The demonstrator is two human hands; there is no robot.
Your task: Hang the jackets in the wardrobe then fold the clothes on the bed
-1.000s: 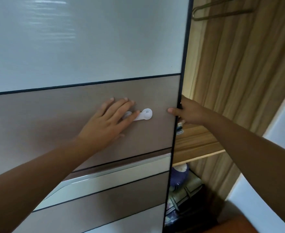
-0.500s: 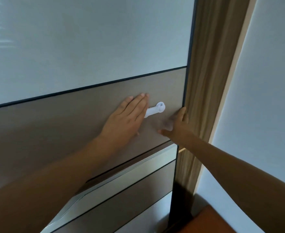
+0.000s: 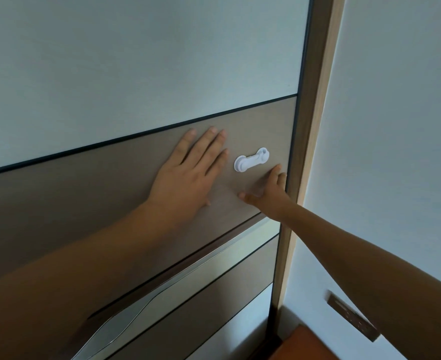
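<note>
a white latch point(image 3: 251, 160) sits on the wardrobe door point(image 3: 84, 193).

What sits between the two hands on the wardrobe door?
A small white plastic latch stuck on the door's brown panel, in the head view. It lies just right of the left hand and above the right hand; neither appears to touch it.

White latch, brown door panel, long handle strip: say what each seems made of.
White latch: likely moulded plastic, smooth, evenly white with rounded ends. Brown door panel: probably laminate or veneered board, matte, with faint fine grain. Long handle strip: looks like brushed metal, perhaps aluminium, given its silvery sheen along the edge.
</note>
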